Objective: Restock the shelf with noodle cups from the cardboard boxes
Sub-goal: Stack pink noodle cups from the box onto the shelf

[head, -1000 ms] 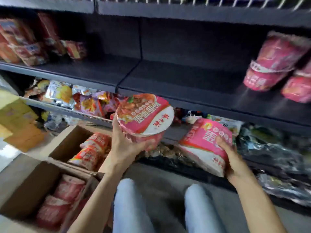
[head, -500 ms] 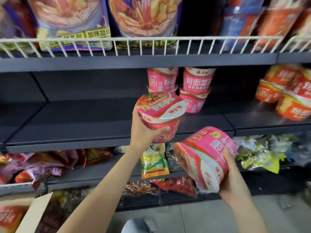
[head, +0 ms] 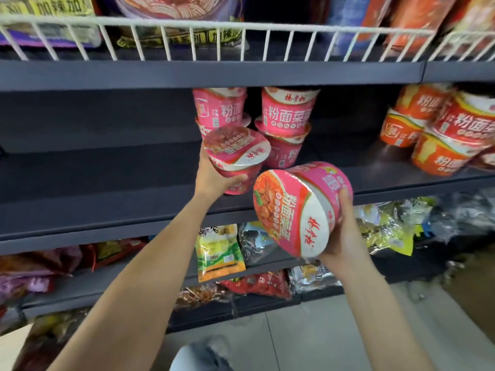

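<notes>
1. Pink noodle cup [head: 237,153] in the left hand [head: 214,178]: fingers curl round its side from below, lid tilted toward the camera, held over the middle shelf [head: 107,178], just in front of the stacked pink cups [head: 288,124].
2. Second pink noodle cup [head: 297,210] in the right hand [head: 345,231]: gripped round the body, lying on its side with the lid facing left, held in front of the shelf's front edge.
3. Hands apart, each clamped on its own cup.
4. Stacked pink cups stand two high at the back of the middle shelf, in two columns.
5. Orange cups [head: 442,129] stacked further right on the same shelf.
6. White wire rail [head: 214,41] fronts the shelf above, with large packets behind it.
7. Lower shelves hold assorted snack bags [head: 219,253]; tiled floor [head: 334,330] beneath.
</notes>
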{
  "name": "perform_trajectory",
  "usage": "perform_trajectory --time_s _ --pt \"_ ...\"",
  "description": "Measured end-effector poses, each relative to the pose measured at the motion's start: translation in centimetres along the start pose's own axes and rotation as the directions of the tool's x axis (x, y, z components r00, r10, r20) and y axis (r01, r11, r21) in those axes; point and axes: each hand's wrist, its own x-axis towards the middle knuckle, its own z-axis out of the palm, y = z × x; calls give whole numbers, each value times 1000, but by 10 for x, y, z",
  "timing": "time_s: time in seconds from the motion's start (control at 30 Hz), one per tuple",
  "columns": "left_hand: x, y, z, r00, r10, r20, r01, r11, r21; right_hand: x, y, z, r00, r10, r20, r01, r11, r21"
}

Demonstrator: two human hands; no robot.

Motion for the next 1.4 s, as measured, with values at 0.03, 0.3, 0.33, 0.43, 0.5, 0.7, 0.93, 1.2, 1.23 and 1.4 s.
perform_trajectory --time_s 0.03,0.3,0.33,0.43,0.5,0.7,0.93,1.2,1.23,1.4 --pt "0 0 0 998 -51 23 51 999 -8 4 0 7 1000 17 8 -17 1000 2" --pt "-73 38 -40 992 122 27 -116 978 -175 17 8 35 972 41 233 -61 995 80" --pt "-86 42 -49 988 130 88 -104 961 -255 15 7 39 966 33 256 -51 997 65" --pt "-108 50 -61 962 103 252 -18 947 -320 14 -1 48 958 24 285 -13 999 -42" --pt "-111 59 -60 967 119 225 -43 948 -315 11 -11 53 953 23 303 39 980 -196" --pt "-105 91 -52 994 114 -3 -105 908 -406 16 -33 70 955 -254 151 291 727 -621" --pt "-93 105 -55 995 -45 -90 1 898 -440 48 -23 87 909 -394 134 415 832 -369" --pt "-42 92 -51 990 113 87 -91 969 -228 94 -23 120 923 -376 87 352 728 -588" --pt "-39 85 -48 987 126 95 -114 985 -129 102 -21 117 900 -434 39 358 686 -634" --pt "-24 70 -38 994 80 69 -86 991 102 95 0 106 795 -603 62 515 618 -594"
